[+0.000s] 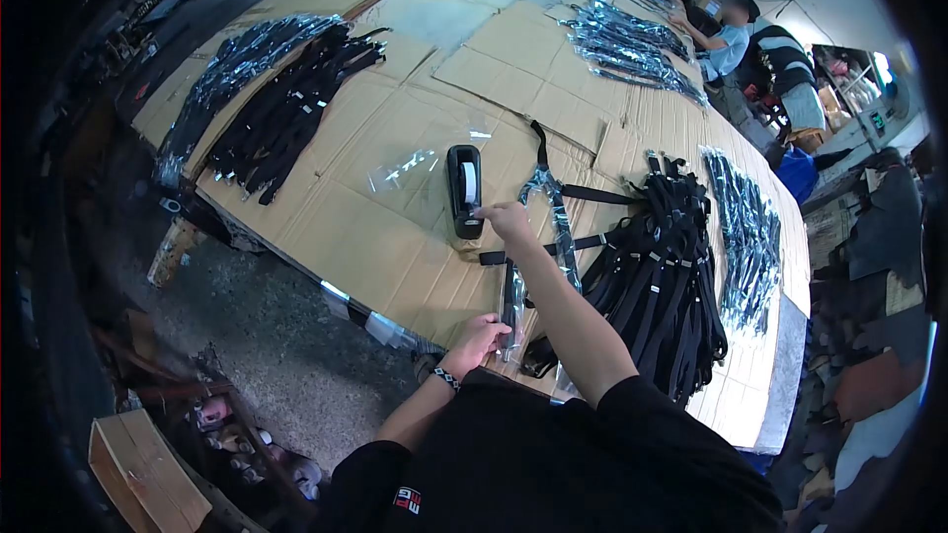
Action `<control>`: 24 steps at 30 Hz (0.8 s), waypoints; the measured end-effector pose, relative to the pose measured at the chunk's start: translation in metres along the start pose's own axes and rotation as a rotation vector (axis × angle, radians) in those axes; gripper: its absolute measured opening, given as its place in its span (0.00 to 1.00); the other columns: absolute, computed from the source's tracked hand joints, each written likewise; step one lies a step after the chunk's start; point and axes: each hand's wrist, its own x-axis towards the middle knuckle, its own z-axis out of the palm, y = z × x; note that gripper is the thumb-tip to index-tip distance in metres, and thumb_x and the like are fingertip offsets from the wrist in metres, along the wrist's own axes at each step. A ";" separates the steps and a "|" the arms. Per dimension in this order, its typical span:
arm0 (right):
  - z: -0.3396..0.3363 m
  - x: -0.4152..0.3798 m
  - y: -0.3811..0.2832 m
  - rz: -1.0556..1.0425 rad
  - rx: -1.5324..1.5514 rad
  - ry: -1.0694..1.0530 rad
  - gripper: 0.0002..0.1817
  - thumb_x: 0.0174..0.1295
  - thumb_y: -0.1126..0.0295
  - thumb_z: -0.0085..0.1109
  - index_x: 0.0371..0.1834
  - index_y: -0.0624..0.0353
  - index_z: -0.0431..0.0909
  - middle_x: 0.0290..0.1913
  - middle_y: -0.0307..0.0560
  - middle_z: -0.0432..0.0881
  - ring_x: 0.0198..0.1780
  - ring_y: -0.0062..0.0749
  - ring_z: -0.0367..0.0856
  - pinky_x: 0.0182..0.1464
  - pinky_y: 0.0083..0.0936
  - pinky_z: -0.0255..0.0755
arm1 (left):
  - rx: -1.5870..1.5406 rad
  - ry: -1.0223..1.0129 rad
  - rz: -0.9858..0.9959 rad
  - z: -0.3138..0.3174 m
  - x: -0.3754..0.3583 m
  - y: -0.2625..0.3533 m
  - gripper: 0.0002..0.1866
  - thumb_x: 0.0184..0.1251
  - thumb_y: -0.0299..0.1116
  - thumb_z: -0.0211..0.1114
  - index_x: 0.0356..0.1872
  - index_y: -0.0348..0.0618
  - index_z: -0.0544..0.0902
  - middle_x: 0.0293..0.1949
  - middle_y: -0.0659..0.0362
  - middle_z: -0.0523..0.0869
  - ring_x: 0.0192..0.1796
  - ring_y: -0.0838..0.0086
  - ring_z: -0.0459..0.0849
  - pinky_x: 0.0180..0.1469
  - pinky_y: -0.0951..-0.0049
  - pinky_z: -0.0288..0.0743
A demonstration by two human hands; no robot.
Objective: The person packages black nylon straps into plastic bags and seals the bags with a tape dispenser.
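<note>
My right hand (pixel 510 224) reaches to the near end of a black tape dispenser (pixel 455 199), its fingers pinched at the cutter end where the tape comes off. A white tape roll (pixel 469 181) sits inside the dispenser. Down at the table's edge, my left hand (pixel 478 340) is closed on the end of a black strap in clear plastic (pixel 512 311). More black webbing (pixel 563 237), partly in shiny film, lies just right of my right wrist. A large heap of black straps (pixel 667 281) spreads beyond my forearm.
Film-wrapped straps lie in a row (pixel 743 242) at the right and in a pile (pixel 632 47) farther back. Black straps (pixel 276 118) are heaped at the left. Clear plastic film (pixel 405 170) rests beside the dispenser. Cardboard (pixel 365 227) covers the table. Two people work at the far side.
</note>
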 end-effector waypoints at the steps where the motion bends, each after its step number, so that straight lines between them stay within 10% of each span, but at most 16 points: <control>1: 0.000 -0.006 0.003 -0.016 -0.011 0.001 0.17 0.54 0.68 0.74 0.40 0.72 0.88 0.43 0.54 0.88 0.50 0.36 0.83 0.58 0.35 0.71 | 0.000 -0.003 -0.009 0.001 0.000 0.002 0.09 0.73 0.24 0.57 0.49 0.34 0.80 0.44 0.52 0.88 0.45 0.67 0.89 0.55 0.68 0.83; 8: 0.004 -0.006 0.043 -0.023 -0.009 0.000 0.13 0.52 0.68 0.74 0.33 0.69 0.89 0.28 0.40 0.80 0.36 0.28 0.75 0.44 0.32 0.69 | -0.023 -0.044 0.009 -0.001 -0.001 0.003 0.09 0.73 0.24 0.58 0.49 0.35 0.80 0.44 0.52 0.88 0.45 0.68 0.89 0.55 0.68 0.83; 11: 0.006 -0.002 0.052 0.014 -0.016 0.000 0.12 0.52 0.68 0.74 0.30 0.69 0.88 0.35 0.48 0.85 0.40 0.34 0.81 0.47 0.34 0.72 | -0.025 -0.029 0.017 -0.006 0.004 -0.003 0.09 0.72 0.25 0.60 0.49 0.35 0.79 0.43 0.52 0.88 0.44 0.67 0.90 0.53 0.68 0.84; 15: 0.025 0.001 0.072 -0.526 -0.349 0.303 0.12 0.55 0.69 0.70 0.29 0.71 0.86 0.52 0.65 0.83 0.53 0.55 0.81 0.57 0.44 0.74 | -0.027 0.003 0.006 -0.006 0.005 -0.002 0.07 0.71 0.25 0.62 0.47 0.36 0.81 0.42 0.53 0.89 0.42 0.68 0.91 0.49 0.70 0.85; 18: 0.027 -0.007 0.065 -0.549 -0.492 0.339 0.09 0.53 0.68 0.69 0.29 0.65 0.86 0.57 0.54 0.81 0.58 0.50 0.77 0.56 0.43 0.70 | -0.025 0.003 0.005 -0.010 0.006 -0.005 0.07 0.70 0.24 0.62 0.46 0.35 0.81 0.42 0.52 0.89 0.42 0.68 0.91 0.47 0.70 0.85; 24: 0.016 -0.002 0.098 -0.567 -0.752 0.283 0.12 0.55 0.66 0.67 0.27 0.67 0.84 0.42 0.55 0.84 0.54 0.50 0.78 0.54 0.43 0.71 | -0.052 -0.016 0.034 -0.002 0.001 0.002 0.08 0.70 0.22 0.61 0.48 0.33 0.80 0.44 0.50 0.89 0.44 0.65 0.91 0.51 0.70 0.85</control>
